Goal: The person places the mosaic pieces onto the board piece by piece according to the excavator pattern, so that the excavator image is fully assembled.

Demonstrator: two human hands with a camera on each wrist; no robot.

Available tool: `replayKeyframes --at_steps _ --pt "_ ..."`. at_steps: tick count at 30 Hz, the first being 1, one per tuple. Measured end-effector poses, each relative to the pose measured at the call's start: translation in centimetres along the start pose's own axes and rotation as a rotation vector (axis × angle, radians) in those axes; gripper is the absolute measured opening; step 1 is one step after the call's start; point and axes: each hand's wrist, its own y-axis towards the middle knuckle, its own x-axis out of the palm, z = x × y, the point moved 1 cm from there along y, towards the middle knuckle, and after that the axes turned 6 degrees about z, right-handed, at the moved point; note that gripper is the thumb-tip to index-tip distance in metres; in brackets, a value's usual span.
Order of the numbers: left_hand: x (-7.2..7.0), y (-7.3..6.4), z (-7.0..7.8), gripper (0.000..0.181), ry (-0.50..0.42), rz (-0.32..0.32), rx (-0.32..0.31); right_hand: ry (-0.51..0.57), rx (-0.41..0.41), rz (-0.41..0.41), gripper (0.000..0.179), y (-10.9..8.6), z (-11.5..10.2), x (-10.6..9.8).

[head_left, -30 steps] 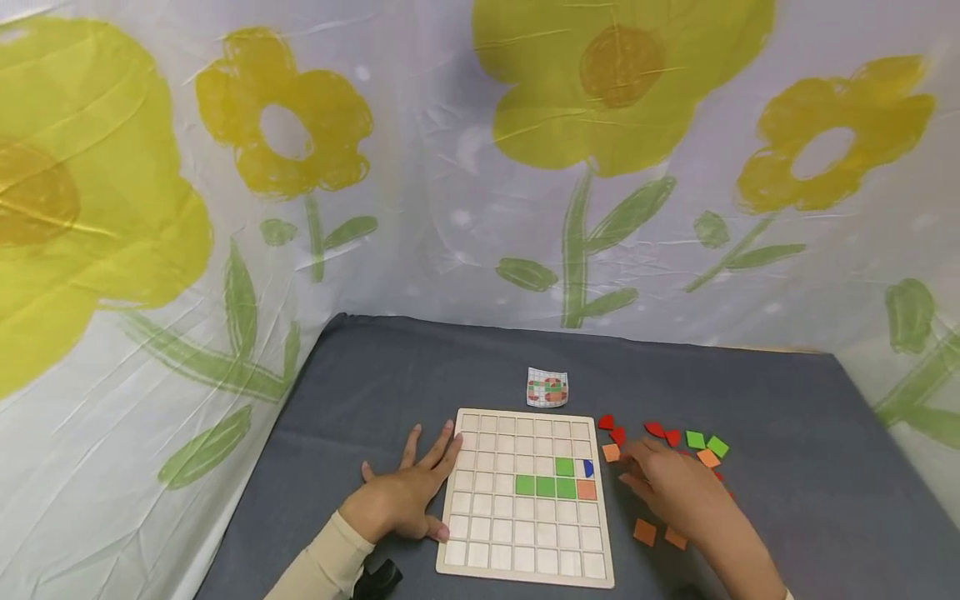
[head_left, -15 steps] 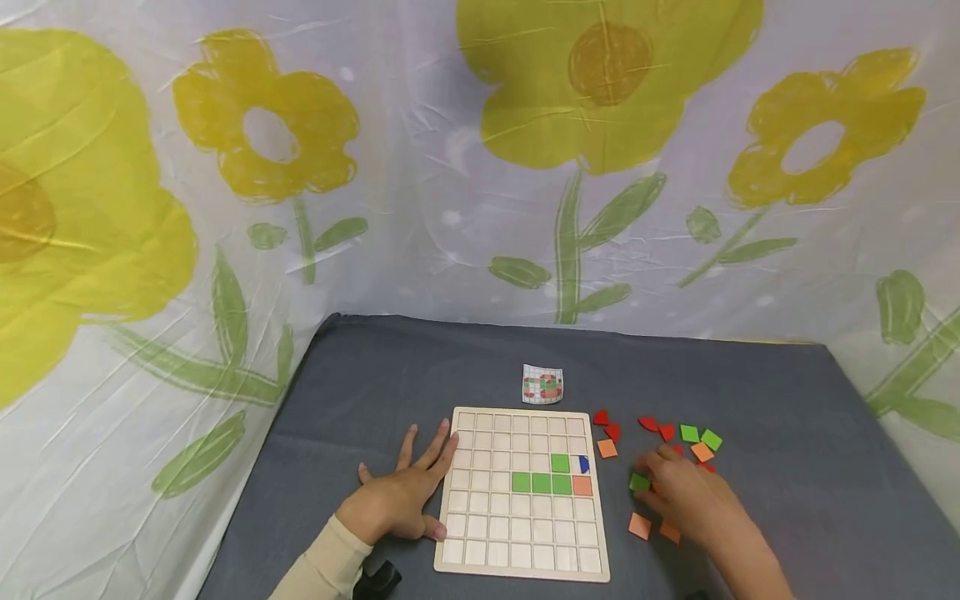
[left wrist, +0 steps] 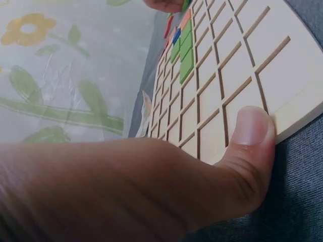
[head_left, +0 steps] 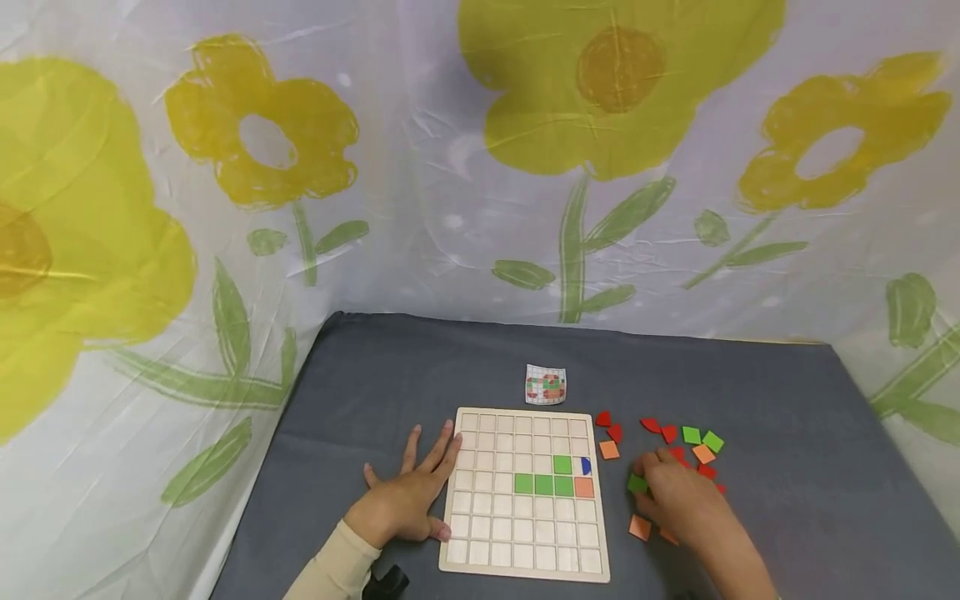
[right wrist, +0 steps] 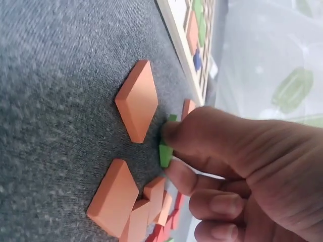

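Note:
The wooden grid board (head_left: pixel 527 533) lies flat on the cloth, with several green square tiles (head_left: pixel 543 484), an orange tile (head_left: pixel 583 487) and a blue half-round tile (head_left: pixel 586 466) in its cells. My left hand (head_left: pixel 408 504) rests spread along the board's left edge; in the left wrist view its thumb (left wrist: pixel 251 128) lies on the rim. To the right of the board, my right hand (head_left: pixel 678 496) pinches a loose green square tile (right wrist: pixel 165 153) between thumb and finger, low over the cloth. Part of that tile is hidden by the thumb.
Orange tiles (right wrist: pixel 139 101) lie close beside the right hand. Red tiles (head_left: pixel 650 425), green tiles (head_left: pixel 691 435) and more orange ones are scattered beyond it. A small printed pattern card (head_left: pixel 546 385) lies behind the board. A flowered curtain (head_left: pixel 420 208) hangs at the back.
My right hand has moved slightly down and right from near an orange tile to a green square tile, which it now pinches. The left hand stays on the board's edge.

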Motion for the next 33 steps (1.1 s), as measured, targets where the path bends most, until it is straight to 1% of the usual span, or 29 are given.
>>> replayKeyframes --at_steps 3,6,9,12,14,17,21,23,27,31,33 --pt "0.7 0.0 -0.1 0.136 -0.005 0.020 0.009 0.019 0.007 -0.011 0.029 -0.2 0.0 0.6" --pt "1.3 -0.2 -0.3 0.136 -0.013 0.023 0.012 0.020 0.010 -0.027 0.031 -0.2 -0.2 0.9" --pt "1.4 -0.1 -0.3 0.136 -0.003 0.027 0.015 0.025 -0.009 -0.001 0.028 -0.1 -0.7 0.7" --pt "0.9 0.2 -0.2 0.136 0.018 0.035 0.025 0.037 -0.073 0.083 0.026 0.3 -1.8 -0.2" --pt "0.5 0.4 -0.1 0.135 0.026 0.034 0.032 0.035 -0.133 0.143 0.025 0.7 -2.6 -0.8" --pt "0.0 0.5 0.0 0.135 0.031 0.024 0.031 0.022 -0.218 0.200 0.025 1.5 -4.2 -1.5" --pt "-0.4 0.5 0.0 0.134 0.036 0.017 0.022 0.045 -0.295 0.223 0.022 2.4 -6.5 -1.6" --pt "-0.4 0.4 -0.1 0.134 0.036 0.008 0.016 0.055 -0.328 0.228 0.021 2.8 -7.5 -1.3" --pt "-0.4 0.1 0.0 0.133 0.025 -0.008 0.003 0.025 -0.394 0.258 0.024 3.5 -8.8 -0.5" --pt "-0.3 0.1 0.1 0.132 0.016 -0.002 0.003 0.012 -0.419 0.265 0.023 4.3 -9.6 0.5" --pt "-0.2 0.1 0.1 0.133 0.014 -0.002 0.002 0.018 -0.413 0.242 0.022 4.6 -9.9 1.1"
